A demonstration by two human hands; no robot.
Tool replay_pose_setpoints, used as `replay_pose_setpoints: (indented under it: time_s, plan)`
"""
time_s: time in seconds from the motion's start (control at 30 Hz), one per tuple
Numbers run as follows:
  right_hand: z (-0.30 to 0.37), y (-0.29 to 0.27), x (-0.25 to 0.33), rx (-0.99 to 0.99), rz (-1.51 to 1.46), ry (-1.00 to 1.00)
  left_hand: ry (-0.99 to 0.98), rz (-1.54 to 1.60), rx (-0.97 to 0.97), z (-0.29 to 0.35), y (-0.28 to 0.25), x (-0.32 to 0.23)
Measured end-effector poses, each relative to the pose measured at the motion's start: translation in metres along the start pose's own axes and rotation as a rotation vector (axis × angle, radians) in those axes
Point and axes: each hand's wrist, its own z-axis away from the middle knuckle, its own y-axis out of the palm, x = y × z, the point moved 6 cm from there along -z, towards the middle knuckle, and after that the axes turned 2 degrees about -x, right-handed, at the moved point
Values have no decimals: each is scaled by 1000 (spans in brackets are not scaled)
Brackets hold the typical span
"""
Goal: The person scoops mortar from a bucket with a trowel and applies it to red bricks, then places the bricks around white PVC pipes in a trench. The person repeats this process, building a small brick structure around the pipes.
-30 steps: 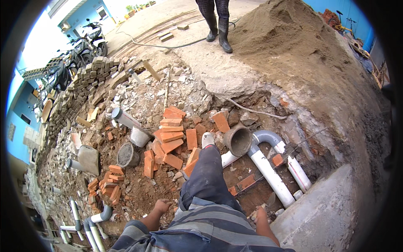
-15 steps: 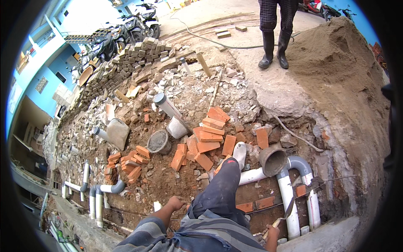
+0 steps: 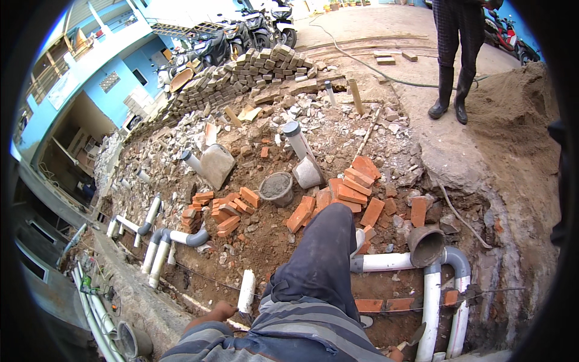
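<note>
Holding a trowel [image 3: 417, 334] by its handle in the closed right hand [image 3: 395, 354], near the long white pipe [image 3: 429, 320]. Resting the left hand [image 3: 222, 311] just beside a short white pipe [image 3: 246, 291]; cannot tell how far open, or if touching. Can see a pale panel [image 3: 58, 95], too small to read.

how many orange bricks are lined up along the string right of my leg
3 in view: a first brick nearest your leg, a second brick just right of it, and a third brick between two white pipes. Others may be hidden.
</note>
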Motion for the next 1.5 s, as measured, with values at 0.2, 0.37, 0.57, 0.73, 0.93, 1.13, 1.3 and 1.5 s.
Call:
replay_pose_setpoints:
  time_s: [0.2, 0.37, 0.57, 0.73, 0.93, 1.13, 1.3, 1.5]
  plan:
    - [74, 8, 34, -128, 340, -247, 253, 376, -500, -48, -166, -157]
    - [163, 52, 100, -225, 630, -506, 552, 419, -440, -80, -229, -317]
    - [135, 247, 198, -8, 376, -776, 350, 29, -186, -117, -223, -344]
    - [126, 494, 291, 417, 181, -804, 318, -14, -30, -176, -240, -325]
    - [237, 769, 372, 556, 667, -1094, 652, 101, -7, -249, -207, -393]
    - [261, 912, 410, 292, 966, -1533, 915, 33, 336, -273, -164, -489]
    - [221, 960, 444, 23, 755, -1588, 1117, 347, 269, -253, -206, -508]
    - [213, 950, 388, 17, 1072, -1534, 1111, 5, 330, -257, -209, -500]
